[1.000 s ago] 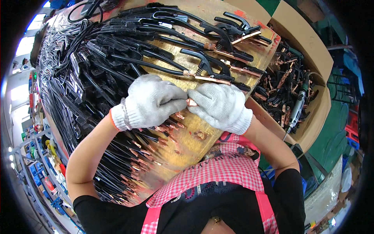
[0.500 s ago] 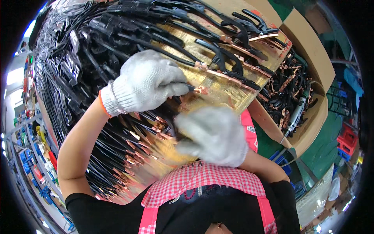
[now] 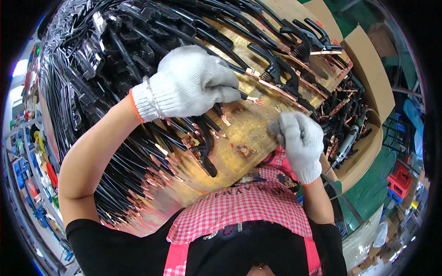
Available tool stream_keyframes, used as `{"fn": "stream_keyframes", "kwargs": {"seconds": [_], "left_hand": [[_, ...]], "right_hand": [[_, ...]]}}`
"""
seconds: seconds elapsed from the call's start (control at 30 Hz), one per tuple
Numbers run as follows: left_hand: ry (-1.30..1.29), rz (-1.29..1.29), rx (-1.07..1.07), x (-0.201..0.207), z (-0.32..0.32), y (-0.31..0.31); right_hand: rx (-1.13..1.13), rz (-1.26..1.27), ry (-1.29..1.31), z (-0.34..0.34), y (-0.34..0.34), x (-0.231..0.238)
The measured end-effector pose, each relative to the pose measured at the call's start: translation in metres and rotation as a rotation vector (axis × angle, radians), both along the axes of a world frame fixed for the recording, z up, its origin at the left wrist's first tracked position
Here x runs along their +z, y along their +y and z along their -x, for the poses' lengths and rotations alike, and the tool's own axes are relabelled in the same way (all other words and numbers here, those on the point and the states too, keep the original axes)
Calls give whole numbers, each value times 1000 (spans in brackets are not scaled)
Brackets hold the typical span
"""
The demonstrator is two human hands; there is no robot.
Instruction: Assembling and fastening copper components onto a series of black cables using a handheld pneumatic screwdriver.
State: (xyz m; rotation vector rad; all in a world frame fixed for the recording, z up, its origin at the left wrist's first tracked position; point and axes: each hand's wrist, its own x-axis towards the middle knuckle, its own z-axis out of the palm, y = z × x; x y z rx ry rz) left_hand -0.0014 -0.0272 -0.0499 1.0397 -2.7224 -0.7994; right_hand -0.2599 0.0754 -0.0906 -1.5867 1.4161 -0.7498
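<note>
My left hand (image 3: 198,83), in a white knit glove, is closed on a black cable (image 3: 244,95) whose bare copper strands fan out over the worn yellow tabletop (image 3: 251,124). My right hand (image 3: 301,145), gloved too, is at the table's right edge with fingers curled inward; whatever they might hold is hidden. Between the hands and my apron, a black clamp with copper parts (image 3: 202,154) lies at the copper-ended cables (image 3: 156,177). Beyond my left hand, several black-handled clamps with copper strips (image 3: 276,73) lie in a row, some joined to cables.
A cardboard box (image 3: 368,50) stands off the table's right side, filled with black and copper clamp parts (image 3: 338,103). A grey-green power tool (image 3: 350,138) lies on them. A large heap of black cables (image 3: 78,92) covers the table's left. Red and blue stools (image 3: 399,181) stand farther right.
My right hand has moved right and away from my body, from the clamp to the table edge, uncovering that clamp. My left hand has shifted slightly right with the cable.
</note>
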Motion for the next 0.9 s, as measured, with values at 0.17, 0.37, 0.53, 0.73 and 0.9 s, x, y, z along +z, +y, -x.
{"fn": "stream_keyframes", "kwargs": {"seconds": [0.17,0.37,0.53,0.73,0.9], "left_hand": [[-22,56,-53,5,0,-2],[-143,-29,-51,9,20,-2],[-57,17,-24,2,16,4],[-98,7,-10,5,15,3],[-23,14,-21,5,11,10]], "right_hand": [[14,-587,-364,-31,-34,22],[-76,-569,-770,-46,-25,3],[-49,580,372,-27,-11,-30],[-199,-292,-113,-18,-4,11],[74,-87,-26,-34,-20,7]]}}
